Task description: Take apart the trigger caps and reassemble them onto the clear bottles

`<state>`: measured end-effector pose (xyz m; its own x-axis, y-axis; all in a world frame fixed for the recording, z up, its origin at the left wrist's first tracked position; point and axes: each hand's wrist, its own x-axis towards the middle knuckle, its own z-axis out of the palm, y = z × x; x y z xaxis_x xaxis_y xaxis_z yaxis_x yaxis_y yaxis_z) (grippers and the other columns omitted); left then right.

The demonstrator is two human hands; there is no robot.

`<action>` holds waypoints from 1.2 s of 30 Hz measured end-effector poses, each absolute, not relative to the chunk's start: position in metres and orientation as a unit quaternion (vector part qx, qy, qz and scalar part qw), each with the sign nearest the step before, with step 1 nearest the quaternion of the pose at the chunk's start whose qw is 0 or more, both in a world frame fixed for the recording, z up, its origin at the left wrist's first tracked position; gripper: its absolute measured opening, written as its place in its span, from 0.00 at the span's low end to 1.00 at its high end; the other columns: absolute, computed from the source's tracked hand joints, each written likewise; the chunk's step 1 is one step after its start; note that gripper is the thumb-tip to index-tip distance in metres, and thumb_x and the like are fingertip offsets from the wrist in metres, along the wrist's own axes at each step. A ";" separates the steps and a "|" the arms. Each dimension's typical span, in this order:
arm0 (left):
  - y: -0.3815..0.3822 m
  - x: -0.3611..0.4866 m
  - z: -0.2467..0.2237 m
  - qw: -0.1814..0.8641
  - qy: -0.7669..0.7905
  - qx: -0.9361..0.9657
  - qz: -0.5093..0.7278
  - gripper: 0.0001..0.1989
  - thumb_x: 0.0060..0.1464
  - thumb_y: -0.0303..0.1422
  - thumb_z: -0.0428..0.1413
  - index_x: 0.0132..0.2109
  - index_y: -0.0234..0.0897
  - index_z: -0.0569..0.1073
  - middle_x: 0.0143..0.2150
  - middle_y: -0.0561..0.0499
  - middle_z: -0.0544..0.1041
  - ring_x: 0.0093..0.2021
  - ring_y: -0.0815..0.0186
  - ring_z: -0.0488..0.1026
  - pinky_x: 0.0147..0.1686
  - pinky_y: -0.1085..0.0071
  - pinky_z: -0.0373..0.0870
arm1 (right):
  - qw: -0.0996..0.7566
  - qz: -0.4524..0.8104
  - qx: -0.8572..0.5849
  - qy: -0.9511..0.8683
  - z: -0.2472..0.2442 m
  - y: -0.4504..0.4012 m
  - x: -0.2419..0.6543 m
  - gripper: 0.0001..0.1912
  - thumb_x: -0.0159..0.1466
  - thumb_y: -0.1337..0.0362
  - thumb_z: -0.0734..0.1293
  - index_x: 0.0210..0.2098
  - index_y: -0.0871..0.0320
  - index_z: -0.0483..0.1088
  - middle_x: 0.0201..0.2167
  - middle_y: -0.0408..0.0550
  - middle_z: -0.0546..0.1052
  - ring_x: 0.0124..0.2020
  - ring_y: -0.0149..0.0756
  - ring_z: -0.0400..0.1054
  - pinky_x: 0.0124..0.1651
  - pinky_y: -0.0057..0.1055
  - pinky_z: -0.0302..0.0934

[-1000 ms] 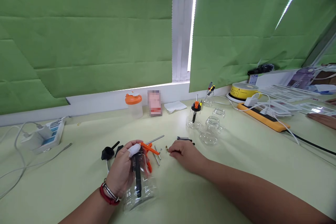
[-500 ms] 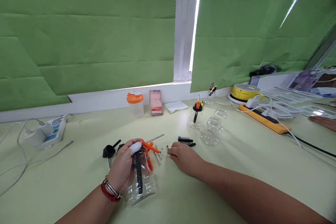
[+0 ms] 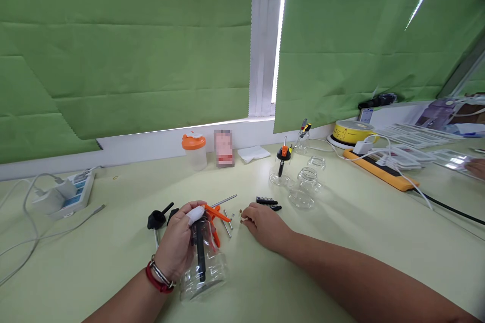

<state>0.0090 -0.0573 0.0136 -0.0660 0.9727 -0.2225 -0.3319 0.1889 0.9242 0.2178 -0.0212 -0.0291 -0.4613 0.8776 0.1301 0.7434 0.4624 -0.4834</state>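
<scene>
My left hand [image 3: 181,234], with white tape round the thumb, grips the top of a clear bottle [image 3: 204,275]. A black tube [image 3: 200,252] hangs inside the bottle and an orange lever [image 3: 216,212] sticks out at its top. My right hand [image 3: 265,224] rests on the table with thumb and forefinger pinched at a tiny brownish piece [image 3: 241,221]. A similar small piece lies just beyond those fingertips. Metal pins [image 3: 228,229] and a thin rod [image 3: 224,200] lie between my hands. Black parts with springs [image 3: 267,202] are behind my right hand.
Clear jars [image 3: 307,177] stand at back right, one holding a black-and-orange pump top [image 3: 283,153]. A black part [image 3: 156,219] lies left. Farther out are an orange-lidded cup [image 3: 194,151], a white power strip [image 3: 81,192], an orange power strip [image 3: 379,169] and another person's hand [image 3: 475,167].
My hands stay almost in place; the right fingertips shift slightly at the small piece. The other person's hand at far right has moved back and right. The view has shifted a little.
</scene>
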 end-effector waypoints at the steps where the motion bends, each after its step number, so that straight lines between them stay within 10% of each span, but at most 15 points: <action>1: -0.058 0.009 0.014 0.599 0.485 0.330 0.545 0.15 0.46 0.33 0.60 0.42 0.37 0.69 0.24 0.53 0.73 0.22 0.62 0.73 0.19 0.67 0.71 | 0.188 0.179 -0.482 -0.837 -0.029 -0.023 0.218 0.11 0.63 0.69 0.60 0.41 0.60 0.73 0.38 0.51 0.74 0.39 0.36 0.69 0.40 0.28 0.58; 17: -0.059 0.010 0.015 0.607 0.475 0.335 0.542 0.15 0.48 0.33 0.60 0.43 0.38 0.68 0.24 0.54 0.73 0.21 0.64 0.72 0.19 0.69 0.70 | 0.181 0.164 -0.458 -0.855 -0.022 -0.025 0.222 0.13 0.65 0.67 0.59 0.34 0.60 0.75 0.37 0.51 0.74 0.36 0.34 0.68 0.38 0.28 0.58; 25: -0.063 0.015 0.018 0.547 0.417 0.315 0.654 0.20 0.48 0.39 0.62 0.48 0.40 0.70 0.38 0.52 0.77 0.38 0.66 0.75 0.37 0.72 0.73 | 0.177 0.710 -0.261 -0.630 -0.022 -0.043 0.223 0.33 0.61 0.37 0.56 0.43 0.62 0.68 0.34 0.53 0.73 0.29 0.35 0.70 0.28 0.27 0.61; 31: -0.069 0.017 0.024 0.557 0.394 0.355 0.640 0.20 0.47 0.38 0.63 0.48 0.39 0.71 0.43 0.49 0.78 0.42 0.64 0.74 0.41 0.71 0.72 | 0.276 0.781 -0.191 -0.526 -0.014 -0.046 0.219 0.29 0.49 0.54 0.76 0.44 0.60 0.65 0.37 0.49 0.73 0.38 0.35 0.70 0.42 0.35 0.64; 36: -0.067 0.011 0.019 0.526 0.455 0.427 0.578 0.14 0.46 0.38 0.63 0.38 0.38 0.71 0.36 0.49 0.78 0.40 0.60 0.75 0.38 0.69 0.71 | 0.372 0.779 -0.231 -0.449 -0.003 -0.040 0.228 0.19 0.55 0.56 0.72 0.40 0.61 0.66 0.35 0.47 0.71 0.33 0.32 0.68 0.40 0.36 0.66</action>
<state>0.0110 -0.0670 0.0194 -0.0831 0.9964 0.0143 -0.2196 -0.0323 0.9751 0.2276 -0.0403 -0.0029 -0.6161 0.7872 -0.0249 -0.3733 -0.3198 -0.8709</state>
